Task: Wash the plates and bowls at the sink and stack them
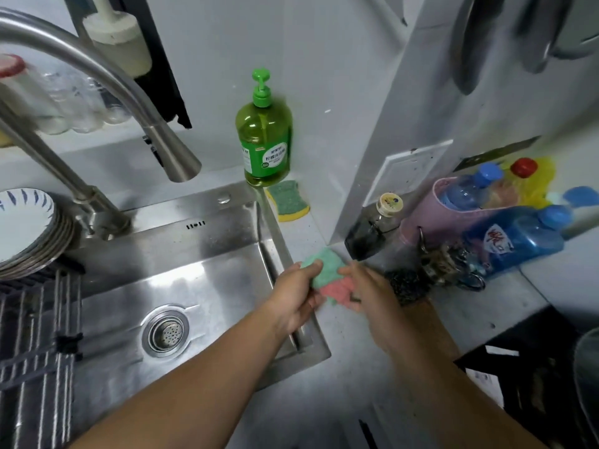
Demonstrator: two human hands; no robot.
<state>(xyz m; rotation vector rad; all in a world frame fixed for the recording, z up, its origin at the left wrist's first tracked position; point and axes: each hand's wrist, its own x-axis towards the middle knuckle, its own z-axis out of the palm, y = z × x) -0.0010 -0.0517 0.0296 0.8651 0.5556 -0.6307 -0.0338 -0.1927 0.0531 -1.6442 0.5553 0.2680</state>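
Observation:
A stack of plates [30, 241], the top one white with blue strokes, stands at the left beside the tap's base. The steel sink [181, 280] holds no dishes, and its drain [165, 333] shows. At the sink's right rim both hands hold a green and pink cloth [329, 270]. My left hand [296, 294] grips its green end. My right hand [366, 296] holds the pink end from the right.
The curved tap [139, 108] arches over the sink. A green soap bottle [264, 137] and a green-yellow sponge [288, 199] sit at the back. A wire rack [35, 351] covers the sink's left. Bottles [512, 241], a dark jar [372, 231] and clutter crowd the right counter.

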